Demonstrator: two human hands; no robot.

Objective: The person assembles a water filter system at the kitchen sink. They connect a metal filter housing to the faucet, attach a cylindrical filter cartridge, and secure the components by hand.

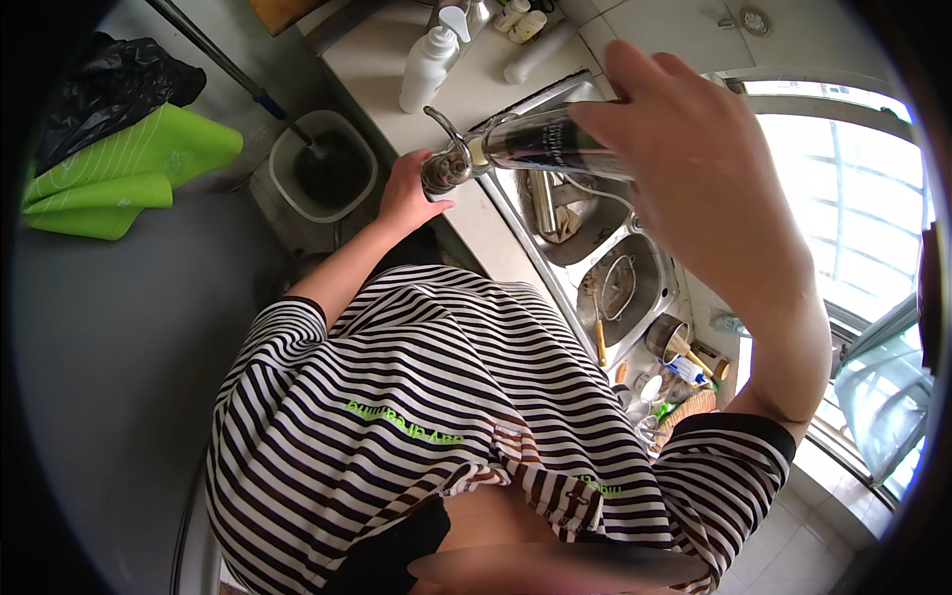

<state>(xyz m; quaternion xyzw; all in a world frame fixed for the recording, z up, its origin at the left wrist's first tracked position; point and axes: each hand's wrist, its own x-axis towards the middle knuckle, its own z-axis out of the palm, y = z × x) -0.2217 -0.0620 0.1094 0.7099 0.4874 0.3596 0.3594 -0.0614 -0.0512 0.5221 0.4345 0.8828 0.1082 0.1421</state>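
Observation:
My right hand [684, 139] is closed around a glossy, cylindrical bottle [540, 139] with a dark printed panel. The bottle lies nearly level in view, its pale narrow end pointing left. That end meets a small shiny metal vessel [446, 171], whose curved metal hook [451, 129] stands up beside it. My left hand [405, 195] grips the metal vessel from the left, thumb stretched along its near side. Whether anything runs between the two I cannot tell. Both are above the counter edge, by the sink.
A double steel sink [585, 260] holds a metal cylinder, cloth and a wire-handled strainer. A white pump bottle [429, 69] stands on the counter [382, 50]. Left are a white bin [327, 193], a mop pole [213, 50] and a green mat [139, 174]. Utensils [684, 367] crowd the sink's near end.

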